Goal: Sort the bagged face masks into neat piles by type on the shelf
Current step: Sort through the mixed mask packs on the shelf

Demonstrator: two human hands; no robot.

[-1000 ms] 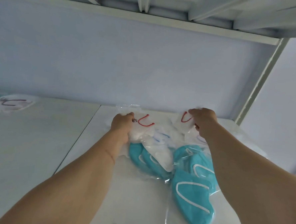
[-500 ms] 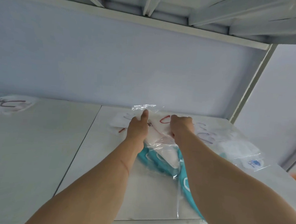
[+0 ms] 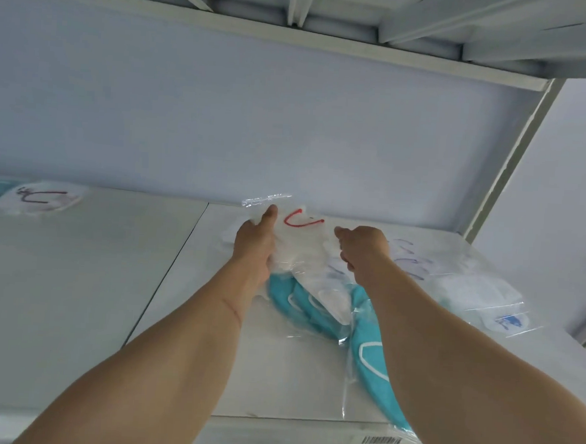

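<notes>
Two bare hands reach to the back of the white shelf (image 3: 74, 294), both on one clear bag. The left hand (image 3: 254, 245) grips the left edge of the red-looped mask bag (image 3: 301, 237), thumb pointing up along the plastic and the other fingers curled under it. The right hand (image 3: 363, 248) has its fingers curled down onto the right side of the same bag; whether it pinches the plastic or only presses on it, I cannot tell. Inside this bag lies a white mask with a red ear loop, the loop showing as a U near the back wall (image 3: 290, 136).

Just in front of that bag, between the forearms, lie the teal mask bags (image 3: 308, 310), each clear sleeve holding a teal mask with white loops; they overlap one another and the white one above them. One more teal mask bag (image 3: 373, 371) runs along under the right forearm to the shelf's front edge, beside a barcode label (image 3: 382, 440).

To the right, near the upright post (image 3: 504, 159), a spread of clear bags (image 3: 476, 288) holds white masks with bluish-purple loops; one bag carries a blue print.

Far left on the shelf, well apart from the rest, sits a small pile (image 3: 42, 199): a bagged white mask with dark red loops, touching a teal one at the frame's edge.
</notes>
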